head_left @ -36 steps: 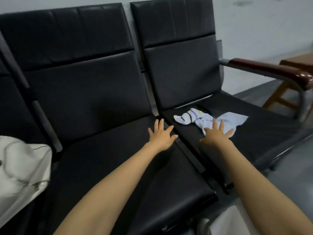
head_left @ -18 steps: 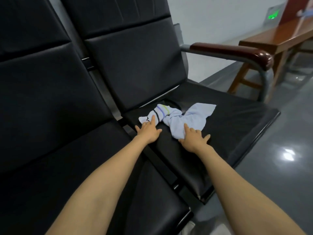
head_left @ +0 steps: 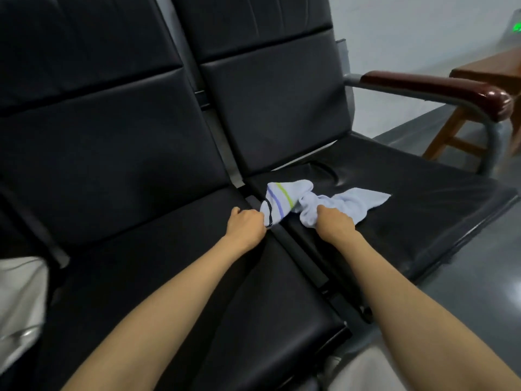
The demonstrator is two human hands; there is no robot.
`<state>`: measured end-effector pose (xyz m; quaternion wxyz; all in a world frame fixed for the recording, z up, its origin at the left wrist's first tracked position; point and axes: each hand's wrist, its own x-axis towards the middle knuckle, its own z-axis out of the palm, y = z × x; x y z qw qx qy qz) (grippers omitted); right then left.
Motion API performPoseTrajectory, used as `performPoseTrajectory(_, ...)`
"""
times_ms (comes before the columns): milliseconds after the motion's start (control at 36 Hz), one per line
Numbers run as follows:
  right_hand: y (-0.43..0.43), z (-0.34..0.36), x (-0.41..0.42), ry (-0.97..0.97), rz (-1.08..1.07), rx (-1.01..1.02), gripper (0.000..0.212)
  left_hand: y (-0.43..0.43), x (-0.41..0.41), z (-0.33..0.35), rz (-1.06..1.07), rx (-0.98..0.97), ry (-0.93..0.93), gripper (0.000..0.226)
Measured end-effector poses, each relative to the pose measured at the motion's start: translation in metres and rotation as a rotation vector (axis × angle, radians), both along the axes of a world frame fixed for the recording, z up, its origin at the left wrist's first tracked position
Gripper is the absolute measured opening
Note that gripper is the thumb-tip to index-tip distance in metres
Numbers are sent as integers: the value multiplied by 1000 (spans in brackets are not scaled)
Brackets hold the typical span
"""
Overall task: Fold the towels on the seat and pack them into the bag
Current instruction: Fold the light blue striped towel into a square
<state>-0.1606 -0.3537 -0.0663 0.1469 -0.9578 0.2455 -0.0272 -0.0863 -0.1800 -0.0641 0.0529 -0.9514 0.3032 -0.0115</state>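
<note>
This looks like a public waiting area or lobby, not a home. Black padded seats (head_left: pixel 282 114) stand joined side by side in a row, the sort of linked bench seating used in halls and stations. The far right seat ends in a grey metal armrest (head_left: pixel 431 86) capped with dark red polished wood. Beneath them is a smooth grey floor (head_left: pixel 479 292) that reflects light, and behind them a plain pale wall (head_left: pixel 408 32). Low on that wall at the far right glows a green lit sign (head_left: pixel 516 26), above a plain wooden table (head_left: pixel 490 71).
</note>
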Motion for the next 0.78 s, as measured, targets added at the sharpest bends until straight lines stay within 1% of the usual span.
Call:
performPoseTrajectory(28, 12, 4, 0, 22, 15, -4, 23, 20, -4, 6, 40, -18, -2, 24)
performPoseTrajectory(83, 39, 8, 1, 15, 113, -11, 26, 66, -13, 20, 138, -55, -48, 23)
performPoseTrajectory(167, 83, 9, 7, -83, 317, -16, 30, 144, -29, 37, 324, -85, -173, 22)
performPoseTrajectory(222, 112, 15, 10, -181, 489, 16, 34, 196, -43, 43, 473, -75, -167, 26)
performPoseTrajectory(278, 141, 26, 4, -280, 641, 191, 23, 244, -58, 46, 632, -56, -92, 29)
performPoseTrajectory(333, 167, 37, -4, -328, 709, 434, 15, 285, -73, 43, 746, -59, 31, 32)
performPoseTrajectory(361, 177, 41, -8, -340, 709, 514, 13, 302, -79, 38, 768, -84, 94, 33)
performPoseTrajectory(417, 196, 46, -13, -360, 699, 548, 14, 325, -90, 29, 753, -177, 176, 38)
performPoseTrajectory(472, 210, 45, -15, -356, 689, 496, 19, 334, -101, 23, 686, -270, 215, 51)
performPoseTrajectory(528, 219, 41, -17, -364, 648, 402, 25, 334, -112, 18, 619, -276, 253, 59)
performPoseTrajectory(556, 223, 40, -17, -370, 603, 349, 28, 333, -117, 15, 592, -251, 276, 59)
performPoseTrajectory(611, 227, 36, -14, -312, 475, 304, 35, 330, -128, 4, 581, -211, 328, 49)
performPoseTrajectory(667, 228, 34, -12, -135, 390, 242, 43, 323, -135, -5, 572, -100, 282, 41)
performPoseTrajectory(694, 227, 34, -12, -27, 380, 191, 44, 319, -137, -5, 566, -33, 236, 39)
performPoseTrajectory(722, 226, 32, -12, 74, 387, 141, 44, 313, -139, -3, 557, -12, 205, 38)
performPoseTrajectory(750, 225, 31, -14, 162, 405, 102, 42, 307, -140, 1, 547, -44, 209, 39)
performPoseTrajectory(778, 224, 29, -15, 227, 426, 80, 41, 301, -142, 5, 542, -124, 255, 43)
